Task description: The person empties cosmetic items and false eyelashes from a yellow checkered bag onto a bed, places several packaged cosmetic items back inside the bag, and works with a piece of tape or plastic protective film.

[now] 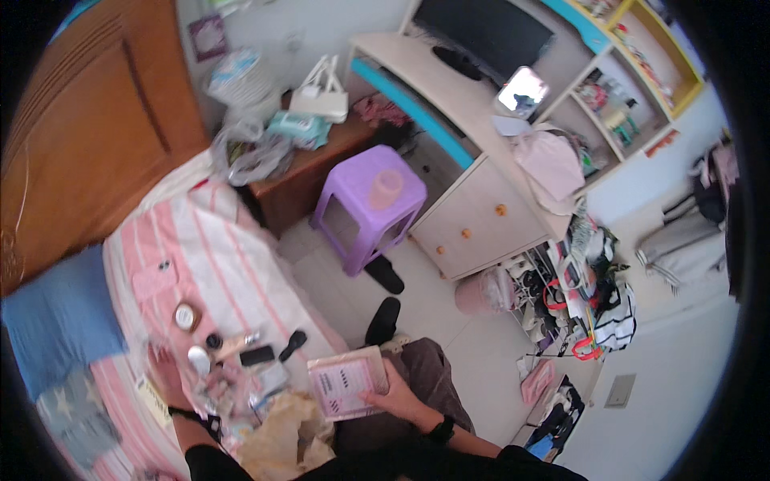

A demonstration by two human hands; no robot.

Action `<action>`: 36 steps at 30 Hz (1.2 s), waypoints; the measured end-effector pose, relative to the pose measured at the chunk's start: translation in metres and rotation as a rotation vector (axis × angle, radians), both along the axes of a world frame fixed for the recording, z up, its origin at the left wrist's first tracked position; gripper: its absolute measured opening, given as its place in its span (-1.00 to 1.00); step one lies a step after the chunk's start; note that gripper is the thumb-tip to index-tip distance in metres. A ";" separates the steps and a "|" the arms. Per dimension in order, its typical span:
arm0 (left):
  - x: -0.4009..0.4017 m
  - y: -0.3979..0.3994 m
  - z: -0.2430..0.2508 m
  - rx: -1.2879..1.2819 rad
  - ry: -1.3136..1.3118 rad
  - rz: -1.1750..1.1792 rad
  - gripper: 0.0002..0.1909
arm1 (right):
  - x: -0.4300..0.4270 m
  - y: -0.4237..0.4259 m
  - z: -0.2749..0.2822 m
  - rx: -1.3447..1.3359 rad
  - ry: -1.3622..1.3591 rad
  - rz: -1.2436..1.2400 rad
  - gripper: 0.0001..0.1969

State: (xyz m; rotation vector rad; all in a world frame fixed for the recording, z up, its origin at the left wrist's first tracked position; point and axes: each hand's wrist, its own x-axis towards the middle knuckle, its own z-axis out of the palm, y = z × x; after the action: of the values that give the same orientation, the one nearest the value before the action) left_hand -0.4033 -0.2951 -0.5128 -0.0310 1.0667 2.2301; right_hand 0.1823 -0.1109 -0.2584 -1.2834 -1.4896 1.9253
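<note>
My right hand [394, 391] holds a flat pink-and-white packet [343, 385] with printed writing by its edge, above my lap. On the bed my left hand [165, 370] reaches down beside a blue pillow [60, 324]. It looks blurred, and whether its fingers hold anything is unclear. A pale box [154, 401] with dark lettering lies against that wrist. Close by are a round white compact or mirror [199, 361], a small black jar [213, 341], a beige tube [234, 344], a black rectangular case [257, 356] and a brown jar with a white lid [185, 316].
Crumpled brown paper [283, 427] and clear plastic packaging [222, 388] lie before me. A black brush-like item [293, 344] and a pink phone [156, 279] rest on the striped bedding [240, 270]. A purple stool [373, 180] and black slippers [383, 318] are on the floor.
</note>
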 end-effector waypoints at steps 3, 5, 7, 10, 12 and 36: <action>0.035 0.032 0.016 -0.090 -0.020 0.048 -0.49 | 0.004 0.001 -0.002 -0.064 0.006 -0.067 -0.25; 0.041 0.013 0.017 -0.163 0.081 0.011 -0.49 | -0.004 -0.006 -0.002 -0.124 0.052 -0.076 -0.24; 0.004 -0.020 0.009 -0.316 0.234 0.114 -0.66 | -0.021 -0.005 -0.014 -0.035 0.075 0.016 -0.23; 0.002 -0.045 0.026 -0.164 0.244 -0.001 -0.81 | -0.041 -0.013 -0.033 0.070 0.101 0.083 -0.27; 0.089 -0.002 0.124 -0.133 0.342 -0.234 -0.82 | -0.045 -0.019 -0.039 0.133 0.146 0.120 -0.27; 0.426 -0.072 0.297 -0.575 1.241 -0.455 -0.33 | 0.010 -0.121 -0.010 0.095 0.296 0.176 -0.14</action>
State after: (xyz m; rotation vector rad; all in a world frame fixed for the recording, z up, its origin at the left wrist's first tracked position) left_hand 0.0224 -0.3668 -0.2159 1.3310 2.0222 1.3249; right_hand 0.1926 -0.2314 -0.2684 -0.8084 -1.5583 2.0209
